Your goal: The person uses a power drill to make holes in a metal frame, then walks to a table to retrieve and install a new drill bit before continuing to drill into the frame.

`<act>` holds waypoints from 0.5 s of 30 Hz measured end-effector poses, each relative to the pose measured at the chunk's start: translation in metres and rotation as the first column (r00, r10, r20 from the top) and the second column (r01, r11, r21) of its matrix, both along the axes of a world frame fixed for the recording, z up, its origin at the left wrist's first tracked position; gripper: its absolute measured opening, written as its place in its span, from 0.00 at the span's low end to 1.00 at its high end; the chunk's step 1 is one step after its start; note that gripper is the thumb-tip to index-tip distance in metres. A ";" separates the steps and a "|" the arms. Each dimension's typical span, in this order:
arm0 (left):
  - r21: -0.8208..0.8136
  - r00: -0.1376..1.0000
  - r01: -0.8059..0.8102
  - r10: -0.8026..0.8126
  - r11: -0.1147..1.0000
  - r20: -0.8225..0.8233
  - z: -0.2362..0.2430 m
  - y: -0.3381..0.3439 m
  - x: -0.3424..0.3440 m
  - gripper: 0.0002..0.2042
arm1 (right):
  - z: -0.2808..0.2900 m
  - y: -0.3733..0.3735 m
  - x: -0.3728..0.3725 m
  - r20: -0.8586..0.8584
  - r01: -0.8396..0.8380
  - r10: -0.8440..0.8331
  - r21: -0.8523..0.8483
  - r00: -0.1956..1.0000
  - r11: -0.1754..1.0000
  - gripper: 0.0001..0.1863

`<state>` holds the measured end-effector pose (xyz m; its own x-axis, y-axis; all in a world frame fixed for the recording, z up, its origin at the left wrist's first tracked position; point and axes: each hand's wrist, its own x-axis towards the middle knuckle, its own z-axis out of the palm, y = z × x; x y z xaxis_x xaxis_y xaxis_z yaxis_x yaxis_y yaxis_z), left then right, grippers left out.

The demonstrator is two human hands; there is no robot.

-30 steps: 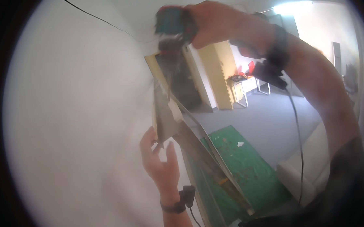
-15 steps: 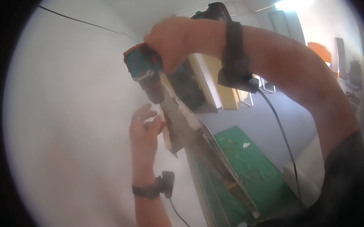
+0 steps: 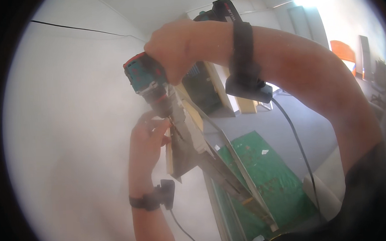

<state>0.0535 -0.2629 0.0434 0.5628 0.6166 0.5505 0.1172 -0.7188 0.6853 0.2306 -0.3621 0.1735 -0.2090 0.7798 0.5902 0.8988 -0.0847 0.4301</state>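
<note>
Broadly, the left side is filled by a white wall point(image 3: 71, 104), bent by the fisheye lens; at lower right, a grey floor point(image 3: 287, 116) is seen, with a green sheet point(image 3: 273, 177) spread below the work; between wall and sheet, a pale angled piece point(image 3: 189, 131) is seen at the centre, tilted, its near end close to the wall; just above its left edge, a teal, black and red cordless drill point(image 3: 141, 75) is held, chuck pointed downward; its handle is gripped by the right hand point(image 3: 174, 48), fingers wrapped around it, while its battery shows beyond the wrist; just under the chuck, the left hand point(image 3: 144, 137) is raised, thumb and fingers bent close together at the piece's edge; whether anything small is pinched there cannot be told; a black strap point(image 3: 243, 49) is worn on the right wrist, and a second band point(image 3: 147, 203) on the left, each with a cable attached; on the green sheet, a small white scrap point(image 3: 264, 152) is seen.
</note>
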 end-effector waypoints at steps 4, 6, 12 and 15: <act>-0.021 0.995 0.023 -0.021 1.000 0.096 0.000 -0.004 0.001 0.30 | 0.004 0.005 -0.012 0.011 -0.010 0.010 -0.004 1.000 1.000 0.21; 0.035 0.992 0.014 -0.018 0.999 0.127 -0.006 -0.004 0.002 0.34 | 0.001 0.008 -0.020 0.027 -0.004 0.004 -0.014 1.000 1.000 0.21; 0.017 0.982 0.069 -0.070 0.998 0.177 -0.009 -0.008 -0.011 0.35 | -0.003 0.003 -0.030 0.057 0.023 -0.023 -0.005 0.998 1.000 0.20; 0.040 0.984 0.051 -0.057 0.998 0.166 -0.015 0.000 -0.019 0.38 | -0.005 0.002 -0.042 0.060 0.023 -0.022 -0.031 0.998 0.999 0.19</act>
